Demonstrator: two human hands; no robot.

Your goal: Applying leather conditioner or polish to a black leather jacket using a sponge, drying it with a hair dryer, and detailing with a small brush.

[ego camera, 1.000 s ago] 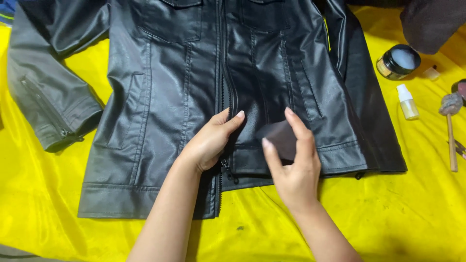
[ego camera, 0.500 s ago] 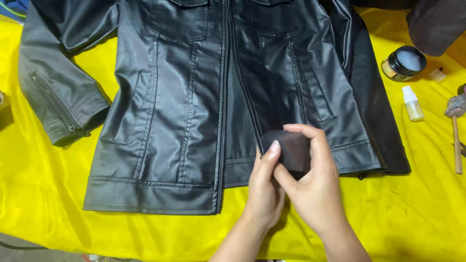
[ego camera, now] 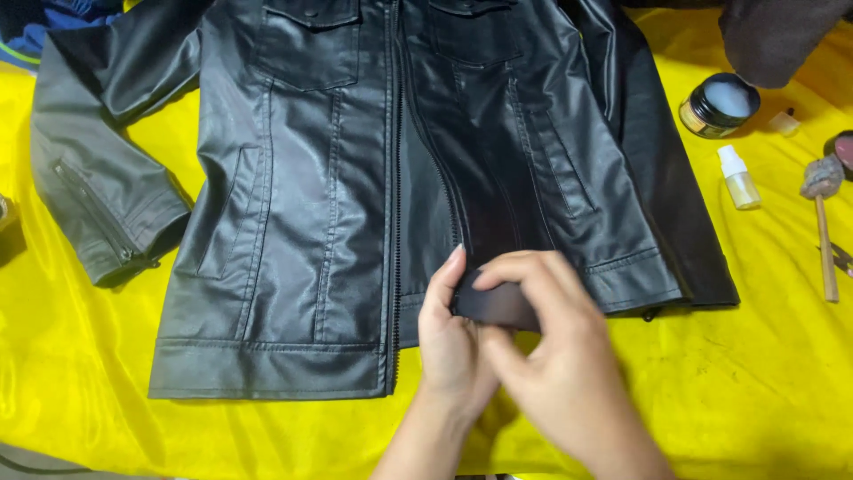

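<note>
A black leather jacket [ego camera: 355, 178] lies front up on a yellow cloth [ego camera: 782, 373], its zip partly undone near the hem. Both my hands meet over the hem at the right of the zip. Between them is a small black leather patch [ego camera: 498, 305]. My left hand [ego camera: 453, 342] pinches its left edge with thumb and fingers. My right hand [ego camera: 560, 364] grips it from the right and above, covering most of it.
At the right edge stand a small round jar with a black lid [ego camera: 718, 105], a little clear bottle with a white cap [ego camera: 737, 178] and a wooden-handled dauber [ego camera: 825, 222]. A dark garment [ego camera: 782, 36] lies at the top right. The jacket's left sleeve [ego camera: 98, 196] is folded in.
My left hand has left the jacket hem and joined the right hand on the black patch. The patch has been lifted off the jacket front and drawn down toward me.
</note>
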